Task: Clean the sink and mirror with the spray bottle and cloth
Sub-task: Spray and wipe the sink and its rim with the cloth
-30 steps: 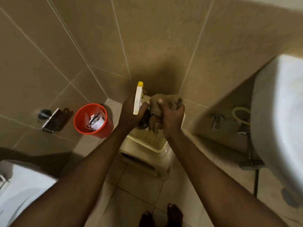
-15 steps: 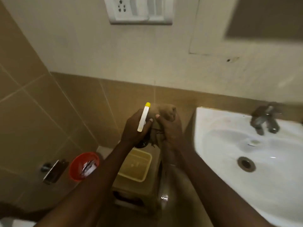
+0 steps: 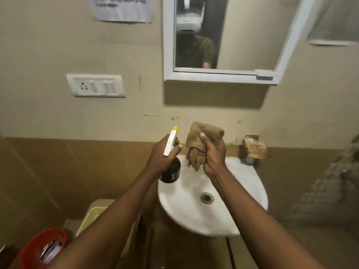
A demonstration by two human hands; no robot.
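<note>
The left hand (image 3: 162, 159) holds the spray bottle (image 3: 171, 162) and the right hand (image 3: 212, 155) grips the cloth (image 3: 202, 138), both over the sink (image 3: 186, 206). The mirror (image 3: 223, 35) hangs above. No cleaning looks started yet.

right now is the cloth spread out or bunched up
Bunched up: the brown cloth is crumpled in the right hand, folds hanging below the fingers, above the sink.

Both hands now raised over sink (image 3: 194, 208), facing mirror (image 3: 223, 35).
</note>
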